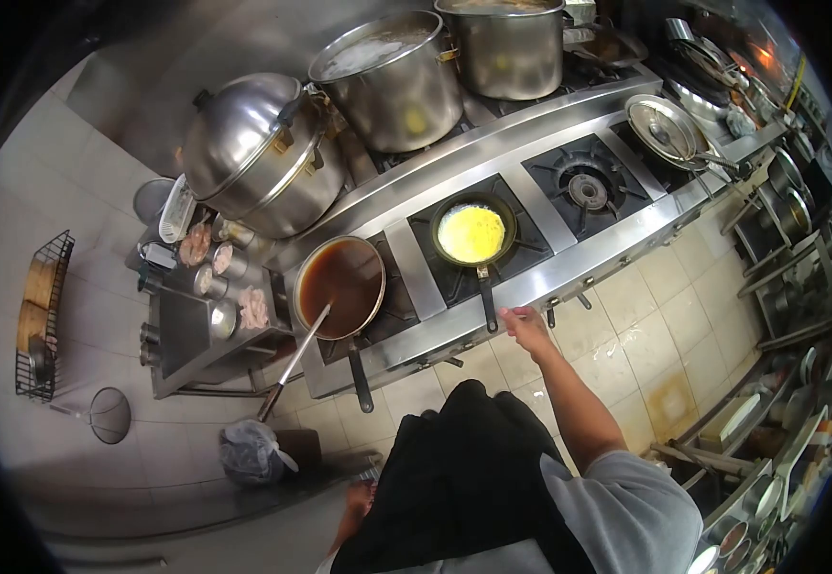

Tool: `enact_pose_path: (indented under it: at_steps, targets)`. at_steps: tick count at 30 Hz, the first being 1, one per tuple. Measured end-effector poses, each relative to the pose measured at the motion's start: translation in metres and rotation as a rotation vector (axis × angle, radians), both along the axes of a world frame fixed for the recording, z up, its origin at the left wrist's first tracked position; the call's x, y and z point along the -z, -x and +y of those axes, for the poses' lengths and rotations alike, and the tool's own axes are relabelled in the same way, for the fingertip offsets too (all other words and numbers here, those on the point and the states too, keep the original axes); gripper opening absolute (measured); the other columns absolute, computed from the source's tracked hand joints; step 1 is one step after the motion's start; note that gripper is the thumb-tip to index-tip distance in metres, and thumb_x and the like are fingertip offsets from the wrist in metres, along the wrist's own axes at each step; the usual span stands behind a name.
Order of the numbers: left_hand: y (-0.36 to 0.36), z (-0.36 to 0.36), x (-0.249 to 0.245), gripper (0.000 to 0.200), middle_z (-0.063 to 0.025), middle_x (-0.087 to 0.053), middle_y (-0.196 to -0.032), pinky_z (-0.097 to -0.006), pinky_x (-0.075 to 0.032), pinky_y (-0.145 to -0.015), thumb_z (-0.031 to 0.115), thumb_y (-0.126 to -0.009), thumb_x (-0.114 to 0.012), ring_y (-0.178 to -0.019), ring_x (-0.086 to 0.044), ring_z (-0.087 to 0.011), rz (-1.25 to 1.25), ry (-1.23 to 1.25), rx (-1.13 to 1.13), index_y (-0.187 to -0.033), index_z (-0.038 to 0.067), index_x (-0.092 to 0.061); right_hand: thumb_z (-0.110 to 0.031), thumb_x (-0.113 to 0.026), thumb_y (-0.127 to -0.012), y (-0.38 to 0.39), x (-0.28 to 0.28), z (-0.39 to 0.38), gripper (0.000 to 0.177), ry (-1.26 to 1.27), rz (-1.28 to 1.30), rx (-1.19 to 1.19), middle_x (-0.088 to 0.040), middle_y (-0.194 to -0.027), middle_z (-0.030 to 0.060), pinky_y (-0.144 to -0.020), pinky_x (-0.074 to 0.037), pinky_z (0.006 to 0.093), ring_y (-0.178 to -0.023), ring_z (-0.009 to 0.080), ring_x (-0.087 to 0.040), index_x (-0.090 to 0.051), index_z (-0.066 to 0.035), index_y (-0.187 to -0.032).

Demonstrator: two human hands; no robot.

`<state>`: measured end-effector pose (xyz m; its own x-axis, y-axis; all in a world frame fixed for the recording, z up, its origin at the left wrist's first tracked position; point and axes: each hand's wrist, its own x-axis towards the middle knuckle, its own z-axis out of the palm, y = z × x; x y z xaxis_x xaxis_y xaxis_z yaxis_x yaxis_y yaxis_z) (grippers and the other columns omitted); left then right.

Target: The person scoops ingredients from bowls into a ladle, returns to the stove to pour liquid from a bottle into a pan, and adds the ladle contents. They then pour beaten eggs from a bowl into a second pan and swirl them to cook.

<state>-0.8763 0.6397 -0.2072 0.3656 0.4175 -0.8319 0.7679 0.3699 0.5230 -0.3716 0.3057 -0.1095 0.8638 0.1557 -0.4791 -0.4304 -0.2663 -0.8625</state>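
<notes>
Fisheye distortion, black corners; white glare on the steel stove edge [528, 275]; 1 orange glow [766, 57], upper right.

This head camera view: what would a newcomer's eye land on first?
Probably the bright yellow food in the small dark pan at mid-picture on the stove, the right hand close by its handle. Next, the brown liquid filling a wider pan to its left. Behind them stand large steel pots, one under a domed lid.

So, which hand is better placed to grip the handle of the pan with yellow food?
Probably the right hand: it is close beside that black handle, whereas the left hand is down beside the apron.
</notes>
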Motion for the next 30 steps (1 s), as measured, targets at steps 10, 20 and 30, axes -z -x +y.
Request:
enact_pose_path:
  at_steps: [10, 20, 30]
  targets:
    - [-0.018, -0.03, -0.057, 0.017, 0.0004, -0.056, -0.069, -0.0322, -0.041, -0.046, 0.027, -0.089, -0.053, -0.058, -0.055, -0.0141, -0.088, -0.357, 0.479, -0.086, 0.012, -0.058, -0.013, -0.057, -0.089, 0.029, -0.181, 0.0, 0.014, -0.842, -0.394, 0.076, -0.058, -0.08, 0.0056, -0.071, -0.046, 0.0258, -0.073, 0.0134, -0.057, -0.051, -0.004, -0.097]
    - [-0.019, -0.007, 0.006, 0.026, -0.0036, -0.064, -0.083, -0.0344, -0.049, -0.056, 0.029, -0.09, -0.052, -0.069, -0.063, -0.0166, 0.168, -0.08, 0.024, -0.106, 0.01, -0.06, -0.039, -0.051, -0.094, 0.106, -0.44, -0.006, 0.032, -2.052, 0.022, -0.54, -0.049, -0.071, 0.0044, -0.052, -0.048, 0.0397, -0.06, 0.0221, -0.053, -0.048, -0.008, -0.09]
    - [0.042, -0.027, 0.036, 0.025, -0.0028, -0.064, -0.083, -0.0358, -0.049, -0.055, 0.029, -0.09, -0.053, -0.065, -0.06, -0.0184, 0.186, -0.049, -0.026, -0.104, 0.01, -0.062, -0.037, -0.053, -0.092, 0.111, -0.454, 0.04, 0.03, -2.273, -0.052, -0.796, -0.049, -0.069, 0.0051, -0.059, -0.049, 0.04, -0.065, 0.0219, -0.054, -0.048, -0.007, -0.091]
